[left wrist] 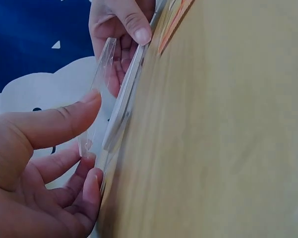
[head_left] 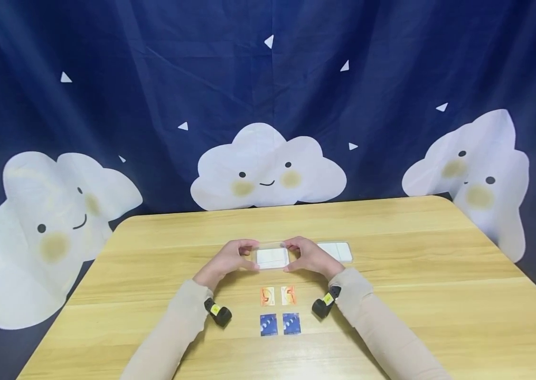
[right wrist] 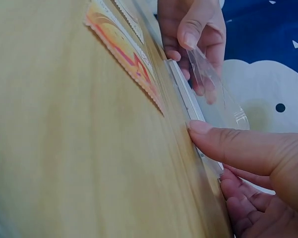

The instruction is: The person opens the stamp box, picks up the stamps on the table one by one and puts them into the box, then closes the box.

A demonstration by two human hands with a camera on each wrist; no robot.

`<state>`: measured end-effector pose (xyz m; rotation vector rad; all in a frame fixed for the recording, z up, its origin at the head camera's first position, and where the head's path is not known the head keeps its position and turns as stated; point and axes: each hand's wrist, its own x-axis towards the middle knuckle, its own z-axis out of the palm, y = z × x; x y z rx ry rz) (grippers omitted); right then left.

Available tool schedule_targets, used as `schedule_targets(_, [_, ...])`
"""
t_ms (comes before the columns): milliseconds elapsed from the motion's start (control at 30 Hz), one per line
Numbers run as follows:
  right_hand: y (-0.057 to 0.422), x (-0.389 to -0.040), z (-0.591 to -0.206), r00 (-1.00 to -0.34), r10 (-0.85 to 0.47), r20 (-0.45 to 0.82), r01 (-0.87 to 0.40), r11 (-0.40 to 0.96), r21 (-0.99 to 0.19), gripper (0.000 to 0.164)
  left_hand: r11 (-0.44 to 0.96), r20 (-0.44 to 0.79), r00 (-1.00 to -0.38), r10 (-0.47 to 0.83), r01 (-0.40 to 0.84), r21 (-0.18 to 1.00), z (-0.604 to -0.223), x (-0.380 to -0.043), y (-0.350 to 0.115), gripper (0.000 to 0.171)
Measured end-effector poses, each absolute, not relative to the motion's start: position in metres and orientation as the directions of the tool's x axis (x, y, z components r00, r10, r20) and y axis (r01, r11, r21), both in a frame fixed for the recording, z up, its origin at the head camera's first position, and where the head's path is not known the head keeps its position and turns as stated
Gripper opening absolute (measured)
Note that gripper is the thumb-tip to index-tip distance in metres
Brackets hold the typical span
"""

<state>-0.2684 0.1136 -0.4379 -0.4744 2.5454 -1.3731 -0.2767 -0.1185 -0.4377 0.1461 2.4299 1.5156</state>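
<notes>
Clear plastic lid (right wrist: pixel 228 106) raised over a white-filled case (head_left: pixel 272 257), a hand at each end

Pale wood-grain table (head_left: pixel 443 295) carries the flat case near its middle, in front of the person. Its see-through lid stands tilted up from it, with a narrow gap between the two in the wrist views. The left hand (head_left: pixel 229 258) pinches the lid at its end, thumb on one face and fingers behind; its grip is only slightly parted, by about the thickness of the plastic. The right hand (head_left: pixel 310 257) grips the opposite end of the case, thumb on the edge nearer the person and fingers round the far side.

A second case (head_left: pixel 337 251), also white inside with a line across it, lies beyond the right wrist and is partly hidden by it. Nearer the person than the first case, two orange stamps (head_left: pixel 268 296) lie side by side, with two blue stamps (head_left: pixel 269 325) in a row below them. Beige sleeves (head_left: pixel 168 332) cover both forearms, and a small black camera (head_left: pixel 220 314) is worn at each wrist. Behind the table hangs a navy curtain (head_left: pixel 201 63) printed with smiling clouds and white triangles.
</notes>
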Motion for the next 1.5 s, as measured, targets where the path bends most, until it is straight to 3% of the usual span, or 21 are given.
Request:
schedule_targets(600, [0.114,-0.27,-0.441,-0.935,-0.352,-0.045,-0.162,0.536,-0.828,0.056,0.451,-0.114,-0.952,0.283,0.027,0.892,-0.427,-0.287,-0.138,0.061])
schedule_targets(1500, [0.115,-0.271,-0.441,-0.924,-0.38,-0.04,-0.183,0.533,-0.826,0.055,0.416,-0.135,-0.97,0.203,-0.039,0.909,-0.431,-0.324,-0.118,0.062])
